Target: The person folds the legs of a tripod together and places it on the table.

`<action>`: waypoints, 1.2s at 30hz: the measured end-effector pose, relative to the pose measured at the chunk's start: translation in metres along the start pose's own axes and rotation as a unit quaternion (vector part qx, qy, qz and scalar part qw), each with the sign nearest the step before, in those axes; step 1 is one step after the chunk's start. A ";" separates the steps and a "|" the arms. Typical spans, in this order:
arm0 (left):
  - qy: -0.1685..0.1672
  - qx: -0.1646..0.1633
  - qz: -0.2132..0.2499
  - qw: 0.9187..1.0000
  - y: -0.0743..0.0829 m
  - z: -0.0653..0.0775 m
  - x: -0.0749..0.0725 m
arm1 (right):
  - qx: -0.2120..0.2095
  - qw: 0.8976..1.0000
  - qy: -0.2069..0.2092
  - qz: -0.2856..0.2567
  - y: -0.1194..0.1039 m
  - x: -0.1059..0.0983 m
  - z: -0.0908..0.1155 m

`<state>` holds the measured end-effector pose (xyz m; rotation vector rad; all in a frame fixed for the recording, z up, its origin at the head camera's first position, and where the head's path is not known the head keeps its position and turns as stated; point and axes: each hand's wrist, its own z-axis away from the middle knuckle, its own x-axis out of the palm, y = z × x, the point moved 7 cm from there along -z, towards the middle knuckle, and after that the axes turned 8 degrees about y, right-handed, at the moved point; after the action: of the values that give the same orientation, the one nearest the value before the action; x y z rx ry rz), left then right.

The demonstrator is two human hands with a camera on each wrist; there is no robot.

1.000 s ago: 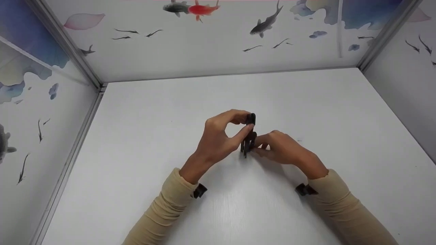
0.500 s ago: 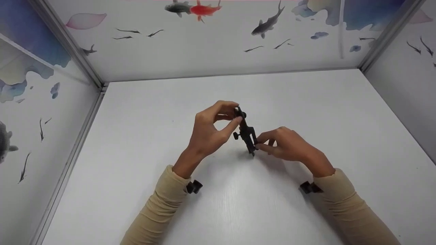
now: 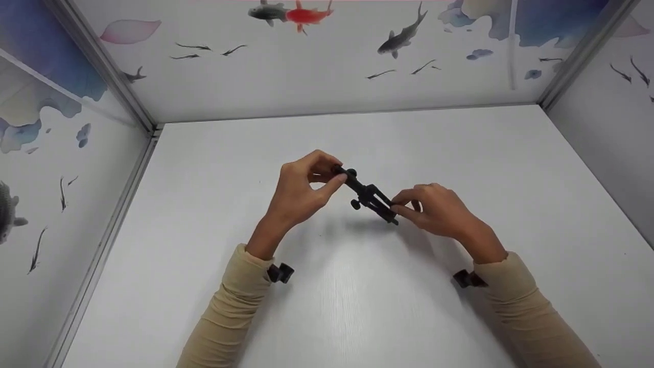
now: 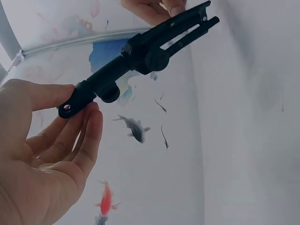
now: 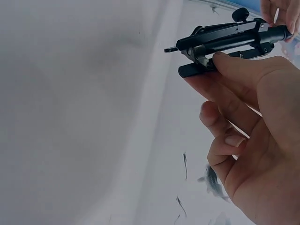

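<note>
A small black tripod (image 3: 367,194) with folded legs and round knobs is held in the air between my hands, slanting down to the right. My left hand (image 3: 299,191) pinches its upper end between thumb and fingers. In the left wrist view, that end of the tripod (image 4: 110,70) shows a small hole beside the thumb. My right hand (image 3: 434,210) pinches one leg near the lower end. The right wrist view shows the thumb of my right hand (image 5: 267,108) on that leg of the tripod (image 5: 225,33), with the fingers beneath.
Below the hands spreads a white table (image 3: 245,153). White panels printed with fish (image 3: 398,38) enclose it at the back and sides, joined by metal corner posts (image 3: 102,66). Each sleeve has a small black mount (image 3: 281,273) at the wrist.
The tripod has tipped from near upright to a slant, its top going left. My left hand has moved left with it. My right hand has risen slightly and shifted right, still pinching the leg.
</note>
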<state>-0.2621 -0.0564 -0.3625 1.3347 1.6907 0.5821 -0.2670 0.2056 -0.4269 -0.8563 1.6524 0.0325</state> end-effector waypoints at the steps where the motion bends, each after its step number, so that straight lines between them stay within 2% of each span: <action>1: -0.007 -0.005 -0.005 1.000 -0.003 0.000 -0.002 | 0.002 1.000 0.006 0.003 0.001 -0.001 0.000; 7: -0.079 -0.049 -0.038 0.995 -0.023 0.002 -0.008 | 0.016 1.000 0.018 0.016 0.007 -0.004 0.001; 11: -0.141 -0.070 -0.052 0.986 -0.034 0.006 -0.008 | 0.025 0.999 0.010 0.017 0.010 -0.003 0.001; 15: -0.182 -0.094 -0.054 0.977 -0.044 0.009 -0.006 | 0.028 0.999 0.004 0.016 0.011 -0.002 0.000; 23: -0.234 -0.156 -0.064 0.957 -0.067 0.016 -0.002 | 0.020 1.000 0.000 0.019 0.010 0.000 0.003; 27: -0.249 -0.176 -0.068 0.950 -0.077 0.020 0.000 | 0.023 1.000 -0.008 0.017 0.010 0.003 0.003; 36: -0.264 -0.194 -0.068 0.942 -0.087 0.025 0.002 | 0.040 0.999 -0.014 0.029 0.010 0.009 0.000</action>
<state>-0.2869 -0.0856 -0.4443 0.9671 1.1437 0.4009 -0.2726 0.2085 -0.4395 -0.7444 1.6405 0.0195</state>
